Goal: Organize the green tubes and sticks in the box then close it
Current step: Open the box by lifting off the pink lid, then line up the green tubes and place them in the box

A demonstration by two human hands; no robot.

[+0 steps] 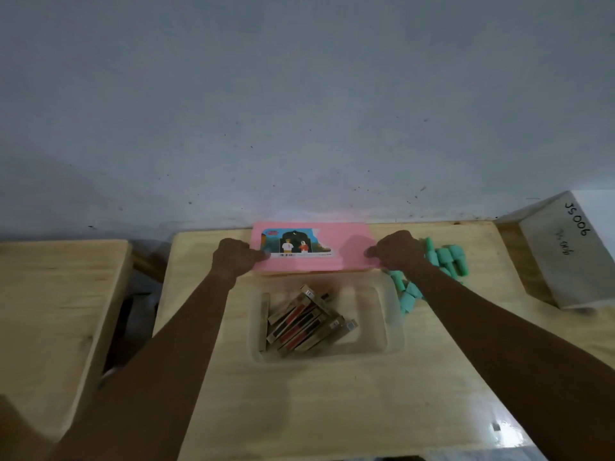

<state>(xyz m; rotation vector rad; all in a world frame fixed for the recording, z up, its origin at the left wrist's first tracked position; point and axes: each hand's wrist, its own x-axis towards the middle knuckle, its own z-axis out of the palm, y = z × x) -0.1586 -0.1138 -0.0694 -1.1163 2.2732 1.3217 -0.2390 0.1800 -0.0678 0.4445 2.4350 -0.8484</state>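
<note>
A grey, speckled wall [299,94] backs a pale wooden table [332,410]. A 2nd wooden surface [50,311] stands to the left and a grey block [565,261] marked "JS006" to the right. The left hand [237,257] and right hand [396,249], fingers curled, pinch opposite ends of the pink lid [349,241] at the table's far edge. Nearer lies the clear box [394,327] holding the sticks [299,324]. The green tubes [447,257] lie right of the lid, partly hidden by the right forearm.

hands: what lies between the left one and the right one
In the head view, the pink lid spans the gap: the left hand grips its left end, the right hand its right end.
</note>
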